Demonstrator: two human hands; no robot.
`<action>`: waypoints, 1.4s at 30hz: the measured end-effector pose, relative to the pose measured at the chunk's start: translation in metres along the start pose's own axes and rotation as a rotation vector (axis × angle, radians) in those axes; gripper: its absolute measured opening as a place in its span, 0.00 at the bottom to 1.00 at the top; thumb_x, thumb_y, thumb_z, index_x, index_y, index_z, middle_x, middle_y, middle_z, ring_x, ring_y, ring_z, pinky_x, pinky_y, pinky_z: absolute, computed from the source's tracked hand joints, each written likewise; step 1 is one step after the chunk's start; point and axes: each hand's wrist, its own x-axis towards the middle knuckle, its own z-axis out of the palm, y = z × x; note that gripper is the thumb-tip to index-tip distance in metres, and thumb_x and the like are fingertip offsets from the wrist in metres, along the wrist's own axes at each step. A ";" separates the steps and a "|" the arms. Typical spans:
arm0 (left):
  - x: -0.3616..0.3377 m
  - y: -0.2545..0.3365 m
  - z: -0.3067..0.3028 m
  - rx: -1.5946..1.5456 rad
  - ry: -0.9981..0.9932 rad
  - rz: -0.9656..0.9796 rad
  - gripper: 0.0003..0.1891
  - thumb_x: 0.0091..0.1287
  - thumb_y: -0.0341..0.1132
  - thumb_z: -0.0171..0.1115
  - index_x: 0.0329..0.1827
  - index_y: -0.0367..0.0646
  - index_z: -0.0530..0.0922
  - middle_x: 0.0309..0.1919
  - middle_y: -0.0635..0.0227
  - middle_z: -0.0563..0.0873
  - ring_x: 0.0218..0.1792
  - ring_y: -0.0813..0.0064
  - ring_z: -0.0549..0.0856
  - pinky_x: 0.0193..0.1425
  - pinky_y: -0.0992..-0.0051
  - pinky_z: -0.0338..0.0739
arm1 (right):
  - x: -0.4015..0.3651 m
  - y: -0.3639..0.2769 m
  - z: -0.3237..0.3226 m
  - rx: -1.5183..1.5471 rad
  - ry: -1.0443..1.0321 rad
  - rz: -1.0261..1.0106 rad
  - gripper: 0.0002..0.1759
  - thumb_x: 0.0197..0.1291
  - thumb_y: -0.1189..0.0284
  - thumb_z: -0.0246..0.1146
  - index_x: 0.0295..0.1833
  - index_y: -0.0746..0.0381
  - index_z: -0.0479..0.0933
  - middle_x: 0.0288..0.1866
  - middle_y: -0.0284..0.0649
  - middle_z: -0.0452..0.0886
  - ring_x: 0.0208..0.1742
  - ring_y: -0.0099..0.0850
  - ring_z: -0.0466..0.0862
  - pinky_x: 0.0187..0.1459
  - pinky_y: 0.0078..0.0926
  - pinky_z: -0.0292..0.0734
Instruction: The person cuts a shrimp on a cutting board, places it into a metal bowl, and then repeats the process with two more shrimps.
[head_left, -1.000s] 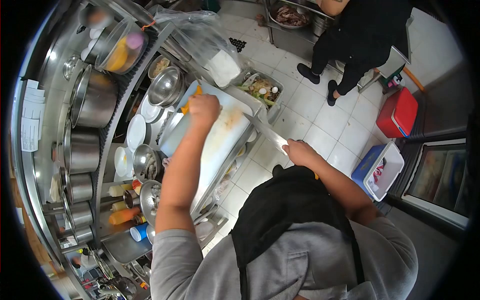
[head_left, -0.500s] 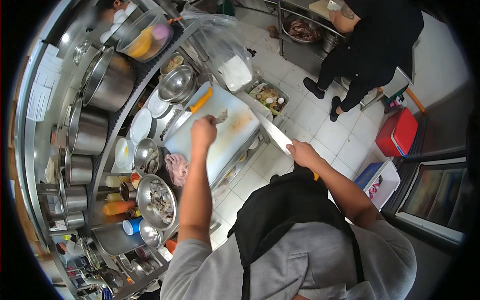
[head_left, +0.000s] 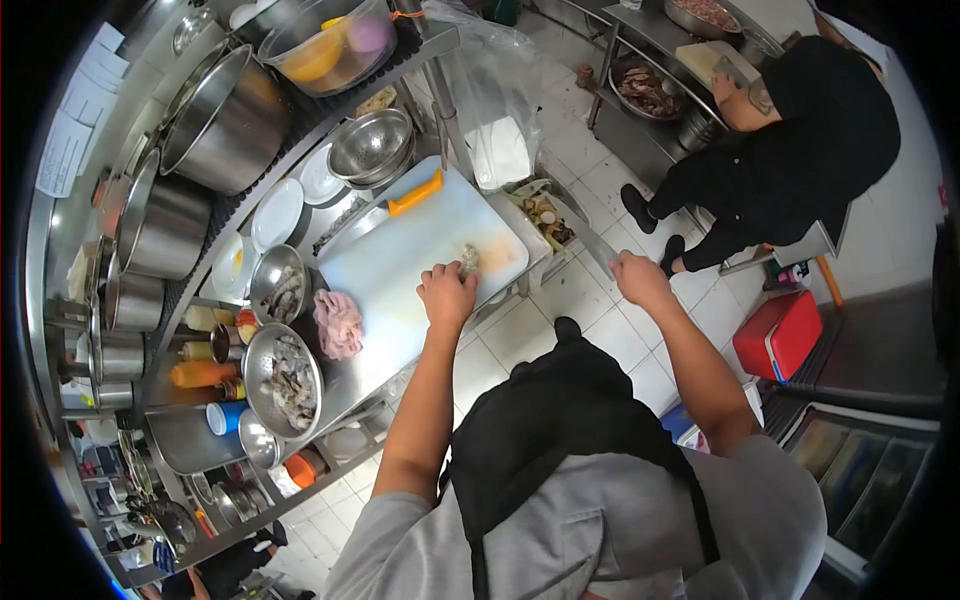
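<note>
My left hand (head_left: 446,295) is over the near edge of the white cutting board (head_left: 400,250), its fingertips by a small greyish piece of food (head_left: 468,261). Whether the fingers touch the piece is hard to tell. My right hand (head_left: 641,279) is wrapped round the handle of a knife, whose blade (head_left: 594,245) points toward the scrap container (head_left: 545,219) beyond the board's right end. An orange-handled knife (head_left: 415,193) lies along the board's far edge. Left of the board are a pink cloth (head_left: 338,324) and a steel bowl (head_left: 284,381) of greyish seafood.
Metal bowls (head_left: 371,146) and white plates (head_left: 277,215) stand behind the board. A shelf above holds large pots (head_left: 225,120). A person in black (head_left: 800,140) works at a counter at the upper right. A red cooler (head_left: 777,336) is on the floor at right.
The view has shifted. My left hand has come down to the board's near side, close to the food piece. The knife in my right hand has moved away from the board's edge.
</note>
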 end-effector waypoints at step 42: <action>0.034 0.111 0.027 -0.228 0.139 -0.180 0.21 0.65 0.40 0.68 0.56 0.35 0.83 0.47 0.49 0.86 0.52 0.47 0.84 0.59 0.54 0.79 | 0.186 0.139 0.009 -0.148 -0.220 -0.177 0.20 0.72 0.63 0.58 0.57 0.69 0.76 0.48 0.61 0.88 0.53 0.61 0.87 0.57 0.55 0.80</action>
